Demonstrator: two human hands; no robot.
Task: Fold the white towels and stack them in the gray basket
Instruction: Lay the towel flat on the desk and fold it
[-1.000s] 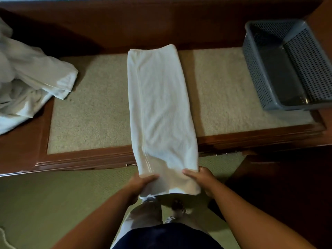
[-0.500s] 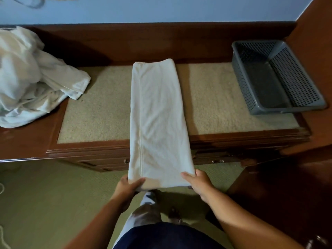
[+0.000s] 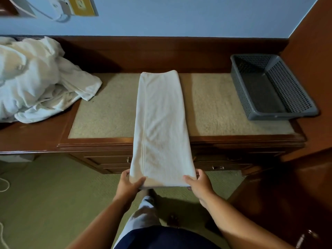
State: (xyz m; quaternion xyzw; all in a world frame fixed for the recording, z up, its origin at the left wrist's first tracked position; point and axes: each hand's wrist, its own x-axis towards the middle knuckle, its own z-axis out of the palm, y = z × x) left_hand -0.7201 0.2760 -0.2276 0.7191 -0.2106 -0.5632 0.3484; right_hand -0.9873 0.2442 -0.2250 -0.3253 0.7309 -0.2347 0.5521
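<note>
While half off the desk (image 3: 100, 112), white towel (image 3: 161, 123) in pinch of left hand (image 3: 128, 186) and right hand (image 3: 197, 184), thumbs atop, fingers beneath.

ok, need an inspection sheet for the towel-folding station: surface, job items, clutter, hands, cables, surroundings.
Surface: wooden dresser top with a beige textured inlay.
Job's things: folded white towel, a long strip, far end on the inlay, near end past the front edge; gray basket at right, empty; heap of unfolded white towels at left.
Clutter: nothing seen.
Grippers: left hand and right hand each grip a near corner of the folded white towel.
Cables: white cord on the floor, far left; white wall cable, top left, blurred.
Surroundings: blue wall, green carpet, drawers under the top.
</note>
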